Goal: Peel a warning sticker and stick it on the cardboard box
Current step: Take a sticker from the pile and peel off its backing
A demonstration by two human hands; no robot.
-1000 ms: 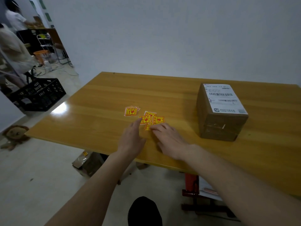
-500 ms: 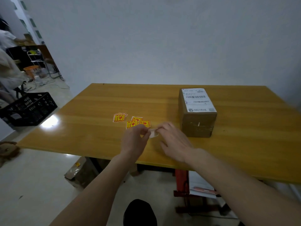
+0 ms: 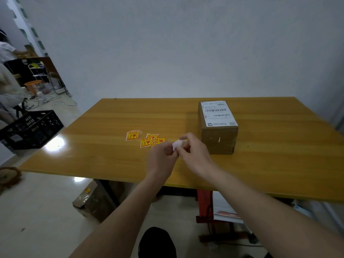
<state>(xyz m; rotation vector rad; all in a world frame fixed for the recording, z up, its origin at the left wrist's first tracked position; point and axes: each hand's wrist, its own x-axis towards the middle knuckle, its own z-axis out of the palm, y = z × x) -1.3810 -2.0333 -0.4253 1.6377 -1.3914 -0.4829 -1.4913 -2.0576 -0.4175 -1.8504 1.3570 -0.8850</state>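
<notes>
My left hand (image 3: pixel 161 157) and my right hand (image 3: pixel 193 151) meet above the wooden table (image 3: pixel 104 153), both pinching one warning sticker (image 3: pixel 176 145) whose white backing faces me. Several yellow-and-red warning stickers (image 3: pixel 147 140) lie loose on the table just left of my hands, with a small stack of stickers (image 3: pixel 133 136) further left. The brown cardboard box (image 3: pixel 218 139) stands right of my hands, a white shipping label (image 3: pixel 216 113) on its top. My right hand is close to the box's front face without touching it.
A black plastic crate (image 3: pixel 29 130) sits on the floor at the left. Under the table are a cardboard package (image 3: pixel 89 198) and a red frame (image 3: pixel 203 207) with papers. A person and shelves are in the far left background.
Both hands picked one sticker off the pile and lifted it above the table, moving slightly right toward the box. The view shifted so the box sits more centrally.
</notes>
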